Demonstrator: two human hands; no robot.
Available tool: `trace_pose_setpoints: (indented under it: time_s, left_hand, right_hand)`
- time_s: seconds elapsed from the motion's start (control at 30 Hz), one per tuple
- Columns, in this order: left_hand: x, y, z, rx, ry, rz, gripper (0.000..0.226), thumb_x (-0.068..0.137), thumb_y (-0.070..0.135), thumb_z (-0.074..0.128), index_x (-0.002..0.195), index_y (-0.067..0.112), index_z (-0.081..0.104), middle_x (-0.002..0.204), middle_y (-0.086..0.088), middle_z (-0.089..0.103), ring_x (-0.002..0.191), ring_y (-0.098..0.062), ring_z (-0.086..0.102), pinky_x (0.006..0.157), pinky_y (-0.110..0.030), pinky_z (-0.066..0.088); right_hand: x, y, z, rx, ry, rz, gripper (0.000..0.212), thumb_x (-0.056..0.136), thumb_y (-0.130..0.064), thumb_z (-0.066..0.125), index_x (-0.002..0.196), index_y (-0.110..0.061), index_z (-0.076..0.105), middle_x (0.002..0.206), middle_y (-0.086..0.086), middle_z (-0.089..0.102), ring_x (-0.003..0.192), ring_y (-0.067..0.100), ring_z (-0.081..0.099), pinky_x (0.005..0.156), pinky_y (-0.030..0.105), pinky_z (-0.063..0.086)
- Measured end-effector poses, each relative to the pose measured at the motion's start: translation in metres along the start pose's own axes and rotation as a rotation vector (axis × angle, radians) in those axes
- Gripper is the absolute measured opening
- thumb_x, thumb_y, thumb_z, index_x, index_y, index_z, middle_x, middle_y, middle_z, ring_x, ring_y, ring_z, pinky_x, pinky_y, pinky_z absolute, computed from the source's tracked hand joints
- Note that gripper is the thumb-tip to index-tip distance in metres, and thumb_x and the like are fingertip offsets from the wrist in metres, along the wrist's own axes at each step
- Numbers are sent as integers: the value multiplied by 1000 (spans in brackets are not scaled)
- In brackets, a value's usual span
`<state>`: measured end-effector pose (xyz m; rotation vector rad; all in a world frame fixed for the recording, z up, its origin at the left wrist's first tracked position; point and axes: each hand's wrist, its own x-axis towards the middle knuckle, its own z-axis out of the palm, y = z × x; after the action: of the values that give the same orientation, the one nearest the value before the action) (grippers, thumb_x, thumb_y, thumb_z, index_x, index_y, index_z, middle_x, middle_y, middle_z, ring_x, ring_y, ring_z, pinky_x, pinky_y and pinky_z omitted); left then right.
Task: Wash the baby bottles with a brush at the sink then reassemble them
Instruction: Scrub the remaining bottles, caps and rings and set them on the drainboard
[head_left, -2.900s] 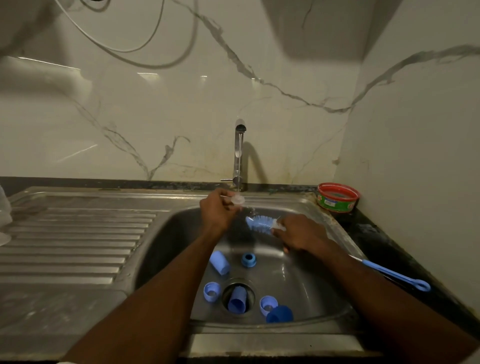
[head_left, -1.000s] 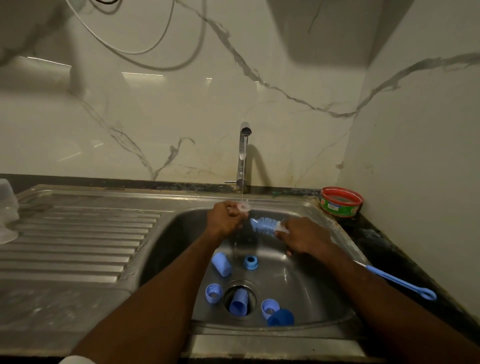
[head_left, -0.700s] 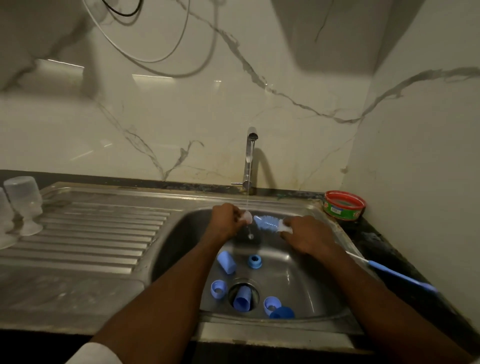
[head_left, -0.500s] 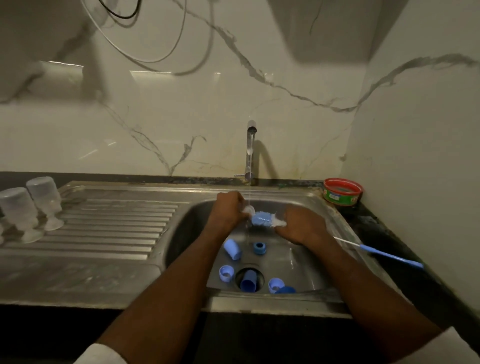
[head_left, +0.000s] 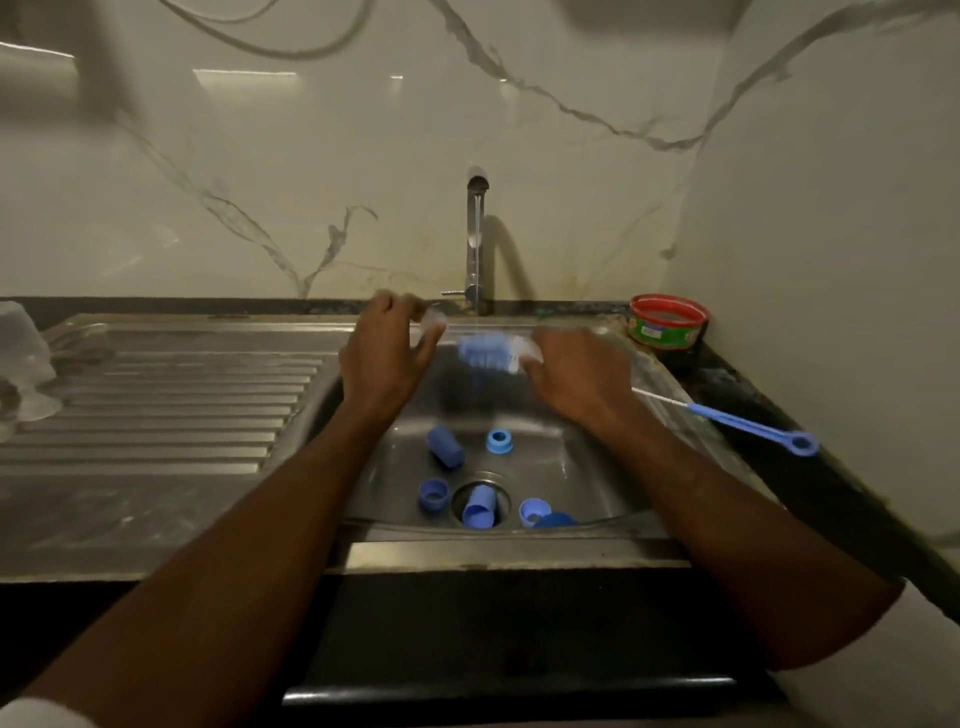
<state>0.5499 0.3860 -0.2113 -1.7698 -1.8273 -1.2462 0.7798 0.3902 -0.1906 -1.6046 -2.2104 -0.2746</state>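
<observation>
Over the steel sink, my left hand pinches a small clear bottle teat just left of the running tap. My right hand grips a blue bottle brush; its bristle head points left under the water stream, and its handle sticks out to the right over the counter. Both hands are motion-blurred. Several blue bottle parts lie on the sink floor: a cap, a ring, another ring, and a cap in the drain.
Clear bottle bodies stand upturned at the left end of the ridged drainboard. A red-rimmed tub sits in the back right corner by the side wall. The marble backsplash rises right behind the tap.
My left hand has lifted up and to the left with the teat, away from the brush head. The camera has tilted down, and the bottles at left have slid toward the frame edge.
</observation>
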Motion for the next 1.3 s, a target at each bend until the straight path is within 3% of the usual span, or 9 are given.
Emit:
trace_pose_setpoints:
  time_s: [0.07, 0.23, 0.33, 0.43, 0.57, 0.7, 0.93, 1.07, 1.3]
  left_hand:
    - [2, 8, -5, 7, 184, -19, 29, 97, 48, 62, 112, 24, 63, 108, 7, 58, 88, -1, 47, 71, -21, 35]
    - [-14, -12, 20, 190, -400, -171, 26, 88, 49, 71, 97, 24, 68, 92, 1, 70, 79, -14, 62, 73, -32, 49]
    - [-11, -11, 19, 77, -201, -120, 25, 88, 53, 70, 91, 28, 67, 82, 7, 66, 74, -10, 61, 70, -30, 49]
    - [-18, -9, 16, 188, -455, -134, 27, 84, 51, 75, 92, 26, 68, 89, 2, 69, 80, -13, 63, 77, -34, 53]
    - [-22, -9, 7, 165, -321, -186, 25, 87, 51, 71, 92, 27, 69, 87, 5, 68, 79, -13, 63, 71, -29, 42]
    - [-34, 1, -12, 186, -539, -249, 30, 81, 49, 77, 97, 24, 73, 99, 1, 72, 92, -19, 68, 75, -31, 48]
    - [-32, 0, -66, 81, -334, -235, 25, 85, 41, 68, 103, 25, 73, 104, -1, 71, 97, -23, 68, 78, -33, 52]
    - [-10, -72, -127, 168, -317, -318, 31, 82, 48, 70, 110, 33, 70, 112, 7, 68, 109, -17, 63, 90, -38, 53]
    - [6, -193, -224, 402, -271, -437, 35, 84, 44, 70, 116, 33, 63, 116, 3, 66, 113, -19, 60, 87, -36, 52]
  right_hand:
    - [4, -2, -4, 45, 184, 3, 34, 101, -47, 51, 126, -25, 58, 111, 4, 69, 96, 27, 66, 76, 38, 47]
    - [-2, -2, 10, -84, -94, -22, 38, 100, -47, 54, 124, -21, 64, 117, 5, 68, 102, 24, 65, 82, 34, 49]
    - [-3, 0, 15, -43, -47, 10, 39, 99, -48, 55, 128, -22, 60, 118, 5, 67, 102, 24, 64, 85, 38, 50]
    - [-6, -4, 17, -129, -145, -32, 39, 100, -48, 54, 127, -20, 61, 124, 6, 66, 108, 24, 63, 89, 38, 49]
    - [-14, -9, 15, -91, -87, -8, 32, 100, -46, 53, 121, -24, 62, 114, 5, 68, 98, 23, 65, 80, 33, 46]
    - [-25, -10, 12, -151, -138, -4, 30, 98, -43, 57, 119, -24, 65, 115, 2, 70, 101, 22, 67, 79, 34, 48]
    - [-22, -47, -3, 86, -45, 28, 36, 103, -46, 46, 128, -24, 59, 121, 10, 68, 106, 29, 65, 87, 42, 52]
    - [1, -114, -18, 149, -55, -73, 31, 99, -48, 47, 118, -26, 57, 113, 10, 69, 102, 33, 66, 78, 41, 49]
    - [36, -272, -30, 375, -155, -203, 34, 95, -38, 49, 120, -17, 59, 124, 12, 66, 113, 34, 63, 89, 40, 50]
